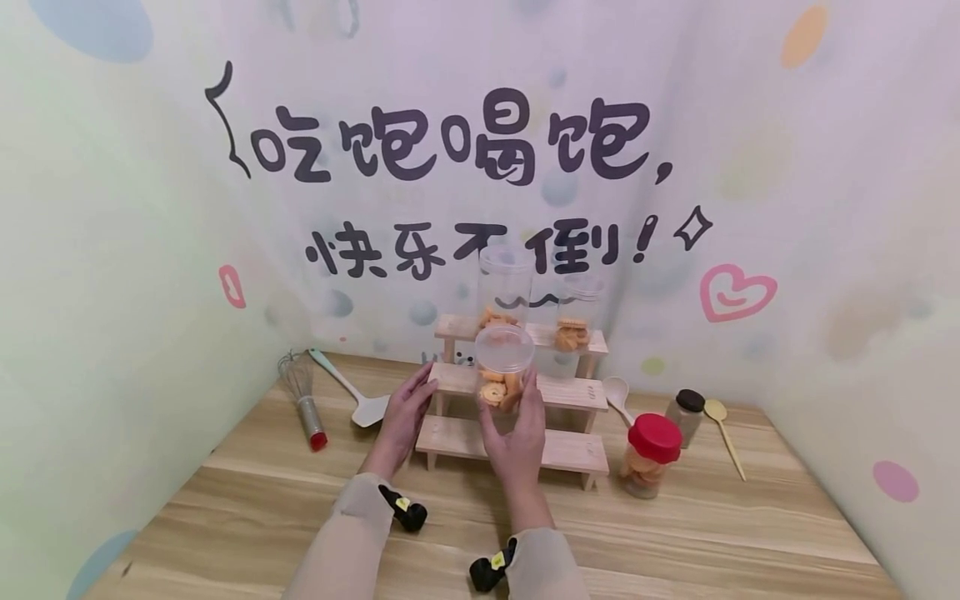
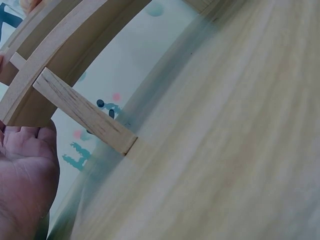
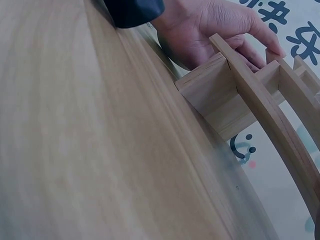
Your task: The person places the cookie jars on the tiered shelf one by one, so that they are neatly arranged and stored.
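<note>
Sleeves [image 1: 337,542] before shelf [image 1: 573,450], red-lidded jar [image 1: 649,458] beside

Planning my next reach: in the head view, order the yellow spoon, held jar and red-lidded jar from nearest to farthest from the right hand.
1. Held jar, gripped by the right hand.
2. Red-lidded jar, right of the stepped rack.
3. Yellow spoon, farther right.

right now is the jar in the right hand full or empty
Not empty: cookies show through the clear jar in the right hand; how full, I cannot tell.

Golden cookies [image 1: 495,393], pale tan stand [image 1: 570,450]
</note>
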Motion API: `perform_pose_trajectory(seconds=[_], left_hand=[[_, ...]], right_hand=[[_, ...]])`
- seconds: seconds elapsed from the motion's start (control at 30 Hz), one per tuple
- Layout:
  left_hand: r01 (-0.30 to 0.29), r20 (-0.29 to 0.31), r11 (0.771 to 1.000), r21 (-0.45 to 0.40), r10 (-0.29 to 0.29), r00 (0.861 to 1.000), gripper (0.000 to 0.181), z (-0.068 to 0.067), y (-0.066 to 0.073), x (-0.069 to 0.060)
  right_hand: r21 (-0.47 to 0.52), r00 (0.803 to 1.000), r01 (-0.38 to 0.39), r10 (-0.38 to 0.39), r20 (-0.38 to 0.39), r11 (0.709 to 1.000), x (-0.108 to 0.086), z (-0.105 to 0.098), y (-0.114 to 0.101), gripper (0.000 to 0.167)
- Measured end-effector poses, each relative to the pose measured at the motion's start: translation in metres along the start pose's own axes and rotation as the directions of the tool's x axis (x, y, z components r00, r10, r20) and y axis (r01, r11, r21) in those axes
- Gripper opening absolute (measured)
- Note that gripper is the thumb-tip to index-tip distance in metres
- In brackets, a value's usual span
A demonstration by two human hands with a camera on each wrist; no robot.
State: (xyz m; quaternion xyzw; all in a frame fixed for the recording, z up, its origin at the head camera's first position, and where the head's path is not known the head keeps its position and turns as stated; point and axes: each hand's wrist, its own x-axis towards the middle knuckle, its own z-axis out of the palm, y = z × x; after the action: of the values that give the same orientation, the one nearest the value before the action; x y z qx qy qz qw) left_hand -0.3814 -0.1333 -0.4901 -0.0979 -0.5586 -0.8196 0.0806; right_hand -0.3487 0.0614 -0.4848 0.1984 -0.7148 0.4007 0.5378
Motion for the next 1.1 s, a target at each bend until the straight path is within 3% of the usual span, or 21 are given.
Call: perform_pose_trajectory(seconds=[0.4,1.1], left_hand=[[0.003,-0.004,1.000,-0.020,-0.003,1.000,0.059,-0.0019,-0.0006,-0.0018],[0.000,-0.003,0.999,-0.034,0.000,1.000,0.059,0.0008,0.0004,0.0002]], right_hand=[[0.031,0.993,-0.114,0.113,0.019,0.993,-0.0004,0.0004,-0.0052,0.085],[-0.035,1.000,-0.028,0.028,0.010,0.999,0.0021,0.0002,-0.0024,0.085]])
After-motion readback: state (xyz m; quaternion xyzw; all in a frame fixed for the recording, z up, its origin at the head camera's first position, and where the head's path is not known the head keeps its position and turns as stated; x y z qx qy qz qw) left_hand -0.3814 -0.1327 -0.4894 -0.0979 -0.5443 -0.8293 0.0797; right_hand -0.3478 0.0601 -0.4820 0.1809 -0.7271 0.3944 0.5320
